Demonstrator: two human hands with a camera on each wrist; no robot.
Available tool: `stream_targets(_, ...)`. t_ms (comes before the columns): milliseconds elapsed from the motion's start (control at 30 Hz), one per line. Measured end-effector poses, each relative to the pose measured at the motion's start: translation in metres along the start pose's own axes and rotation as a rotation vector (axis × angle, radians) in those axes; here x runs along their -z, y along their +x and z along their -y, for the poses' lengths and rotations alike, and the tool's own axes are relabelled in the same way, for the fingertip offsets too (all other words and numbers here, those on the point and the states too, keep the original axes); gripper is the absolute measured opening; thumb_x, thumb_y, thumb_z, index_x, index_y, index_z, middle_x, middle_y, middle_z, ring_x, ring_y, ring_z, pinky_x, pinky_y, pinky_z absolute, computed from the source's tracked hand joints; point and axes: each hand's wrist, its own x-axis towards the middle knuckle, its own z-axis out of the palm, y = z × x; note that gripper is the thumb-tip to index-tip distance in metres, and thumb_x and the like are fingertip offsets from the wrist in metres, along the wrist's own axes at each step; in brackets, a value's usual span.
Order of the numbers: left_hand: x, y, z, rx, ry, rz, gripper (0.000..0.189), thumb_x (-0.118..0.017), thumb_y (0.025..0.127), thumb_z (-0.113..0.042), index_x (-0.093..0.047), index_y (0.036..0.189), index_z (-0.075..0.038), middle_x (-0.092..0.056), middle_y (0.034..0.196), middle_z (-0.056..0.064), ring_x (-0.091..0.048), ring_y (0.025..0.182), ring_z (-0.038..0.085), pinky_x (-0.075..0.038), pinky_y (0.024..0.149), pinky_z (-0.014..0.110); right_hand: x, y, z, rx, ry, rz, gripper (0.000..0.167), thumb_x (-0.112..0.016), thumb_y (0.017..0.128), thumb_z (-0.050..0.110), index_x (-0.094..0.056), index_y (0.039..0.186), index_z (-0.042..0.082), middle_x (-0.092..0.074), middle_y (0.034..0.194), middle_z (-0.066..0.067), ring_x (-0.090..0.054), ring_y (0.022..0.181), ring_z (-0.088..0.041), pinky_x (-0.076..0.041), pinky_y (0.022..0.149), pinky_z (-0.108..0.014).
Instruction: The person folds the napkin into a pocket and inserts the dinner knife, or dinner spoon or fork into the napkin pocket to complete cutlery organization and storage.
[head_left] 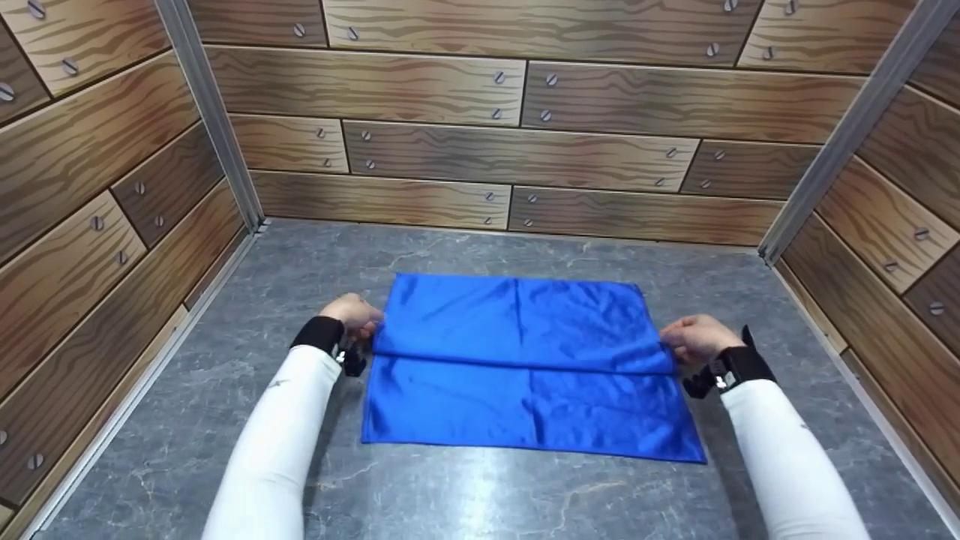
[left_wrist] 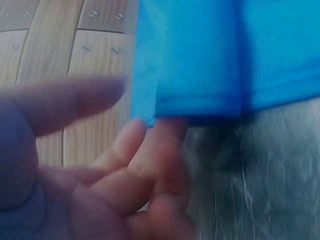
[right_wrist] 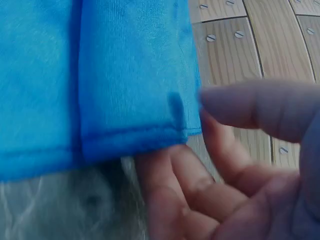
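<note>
A shiny blue cloth (head_left: 450,405) lies spread on the grey floor panel, with a folded ridge running across its middle from side to side. At the left end of the ridge is my left hand (head_left: 351,313). In the left wrist view its fingertips (left_wrist: 167,127) reach just under the cloth's hemmed edge, while the thumb stands apart from them. My right hand (head_left: 697,337) is at the opposite end. The right wrist view has its fingers (right_wrist: 160,165) tucked at the hem from below, and its thumb beside the cloth's corner, not pressed against the fingers.
Wood-patterned walls (head_left: 420,150) enclose the grey marbled surface (head_left: 465,502) at the back and on both sides. Metal corner strips (head_left: 817,142) run up where the walls meet. Both forearms wear white sleeves (head_left: 270,450) and black wrist straps (head_left: 319,335).
</note>
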Motion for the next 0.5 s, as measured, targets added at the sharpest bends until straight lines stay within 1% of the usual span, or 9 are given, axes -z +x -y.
stream_targets(33, -0.001, 0.015, 0.005, 0.007, 0.025, -0.032, 0.019, -0.064, 0.108, -0.013, -0.067, 0.093, -0.002, -0.064, 0.062, -0.004, -0.055, 0.051, 0.002, -0.047, 0.052, 0.016, -0.001, 0.003, 0.000, -0.011, 0.000, -0.022, 0.017, -0.057, 0.113, 0.007, -0.071, 0.104, 0.004, -0.057, 0.075, 0.012, -0.053, 0.064, 0.002, -0.047, 0.063, -0.015)
stream_targets(100, -0.005, 0.054, 0.019, 0.008, 0.081, -0.134, 0.026, -0.065, 0.107, -0.019, -0.072, 0.101, 0.006, -0.070, 0.071, 0.003, -0.060, 0.051, 0.006, -0.053, 0.053, 0.019, -0.001, 0.016, -0.003, -0.017, -0.020, -0.084, 0.020, -0.060, 0.113, 0.012, -0.071, 0.110, -0.005, -0.060, 0.078, 0.011, -0.055, 0.067, 0.001, -0.050, 0.064, -0.015)
stream_targets(133, -0.008, 0.073, 0.026, 0.003, 0.106, -0.181, 0.032, -0.067, 0.107, -0.021, -0.074, 0.109, 0.011, -0.075, 0.079, 0.009, -0.064, 0.056, 0.009, -0.056, 0.057, 0.021, 0.000, 0.026, -0.007, -0.024, -0.034, -0.118, 0.024, -0.062, 0.112, 0.014, -0.069, 0.114, -0.009, -0.063, 0.080, 0.009, -0.058, 0.069, -0.001, -0.052, 0.065, -0.016)
stream_targets(200, -0.014, 0.105, 0.037, -0.015, 0.153, -0.256, 0.045, -0.071, 0.107, -0.024, -0.075, 0.125, 0.017, -0.082, 0.103, 0.024, -0.077, 0.075, 0.020, -0.065, 0.073, 0.027, 0.004, 0.055, -0.027, -0.029, -0.084, -0.207, 0.039, -0.068, 0.108, 0.019, -0.071, 0.126, -0.015, -0.071, 0.086, 0.004, -0.064, 0.075, -0.004, -0.057, 0.069, -0.020)
stream_targets(267, -0.021, 0.126, 0.044, -0.032, 0.179, -0.300, 0.051, -0.076, 0.107, -0.024, -0.074, 0.136, 0.018, -0.080, 0.127, 0.035, -0.084, 0.103, 0.035, -0.069, 0.096, 0.036, 0.008, 0.089, -0.054, -0.002, -0.129, -0.270, 0.041, -0.072, 0.106, 0.023, -0.079, 0.129, -0.010, -0.080, 0.092, 0.001, -0.066, 0.080, -0.006, -0.057, 0.072, -0.021)
stream_targets(333, -0.027, 0.136, 0.045, -0.061, 0.161, -0.331, 0.051, -0.081, 0.104, -0.021, -0.075, 0.139, 0.016, -0.077, 0.144, 0.035, -0.079, 0.130, 0.044, -0.064, 0.116, 0.043, 0.013, 0.119, -0.078, 0.033, -0.136, -0.309, 0.031, -0.079, 0.103, 0.024, -0.088, 0.123, 0.002, -0.087, 0.102, -0.004, -0.070, 0.087, -0.009, -0.055, 0.075, -0.023)
stream_targets(367, -0.030, 0.138, 0.044, -0.076, 0.139, -0.348, 0.048, -0.083, 0.104, -0.019, -0.077, 0.139, 0.014, -0.077, 0.148, 0.033, -0.075, 0.140, 0.045, -0.061, 0.123, 0.046, 0.013, 0.128, -0.085, 0.046, -0.147, -0.338, 0.025, -0.080, 0.103, 0.023, -0.091, 0.120, 0.008, -0.090, 0.108, -0.004, -0.072, 0.091, -0.010, -0.054, 0.077, -0.022)
stream_targets(433, -0.034, 0.132, 0.038, -0.103, 0.051, -0.376, 0.043, -0.083, 0.103, -0.013, -0.078, 0.139, 0.011, -0.077, 0.148, 0.031, -0.072, 0.144, 0.045, -0.058, 0.126, 0.048, 0.011, 0.130, -0.084, 0.080, -0.110, -0.378, 0.020, -0.081, 0.101, 0.017, -0.094, 0.115, 0.016, -0.092, 0.116, -0.003, -0.072, 0.099, -0.010, -0.052, 0.080, -0.021)
stream_targets(500, -0.033, 0.121, 0.031, -0.152, -0.056, -0.411, 0.035, -0.083, 0.101, -0.010, -0.082, 0.132, 0.007, -0.082, 0.139, 0.028, -0.076, 0.134, 0.041, -0.061, 0.117, 0.044, 0.007, 0.108, -0.063, 0.104, -0.040, -0.393, 0.025, -0.078, 0.100, 0.010, -0.095, 0.118, 0.018, -0.091, 0.125, -0.006, -0.071, 0.108, -0.012, -0.051, 0.085, -0.022)
